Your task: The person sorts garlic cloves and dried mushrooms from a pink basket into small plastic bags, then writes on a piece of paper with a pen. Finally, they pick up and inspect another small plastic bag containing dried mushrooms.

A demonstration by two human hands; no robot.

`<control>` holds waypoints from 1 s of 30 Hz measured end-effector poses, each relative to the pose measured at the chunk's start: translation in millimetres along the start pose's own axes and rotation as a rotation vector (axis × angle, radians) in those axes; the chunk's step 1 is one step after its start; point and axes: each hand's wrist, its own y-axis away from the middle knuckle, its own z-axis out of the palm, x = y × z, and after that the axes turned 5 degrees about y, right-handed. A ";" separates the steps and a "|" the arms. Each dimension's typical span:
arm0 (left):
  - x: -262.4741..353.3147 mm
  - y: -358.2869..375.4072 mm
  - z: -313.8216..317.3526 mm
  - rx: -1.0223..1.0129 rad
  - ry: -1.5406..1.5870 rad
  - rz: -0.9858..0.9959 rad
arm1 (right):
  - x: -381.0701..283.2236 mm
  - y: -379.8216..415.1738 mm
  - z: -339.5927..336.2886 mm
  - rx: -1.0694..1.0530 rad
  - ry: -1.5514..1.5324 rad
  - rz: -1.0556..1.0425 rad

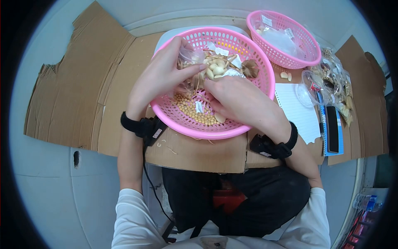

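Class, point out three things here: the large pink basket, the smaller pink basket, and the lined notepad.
large pink basket (199, 132): head view, front rim.
smaller pink basket (309, 41): head view, right wall.
lined notepad (296, 110): head view, bare page centre.

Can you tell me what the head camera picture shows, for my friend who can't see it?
Two hands, left hand and right hand, reach into a pink basket of small beans and pale dried pieces on cardboard. A second pink basket sits behind.
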 end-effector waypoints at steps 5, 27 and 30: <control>11.5 0.2 -2.5 -0.048 0.125 -0.166 | -5.3 -3.7 -7.5 0.045 -0.052 -0.019; 0.8 0.1 -1.2 -0.018 0.031 -0.055 | -4.6 -3.8 -8.8 0.057 0.056 0.080; -2.4 -0.2 -0.5 -0.001 0.002 0.003 | -1.3 -3.9 -7.6 0.049 0.047 0.077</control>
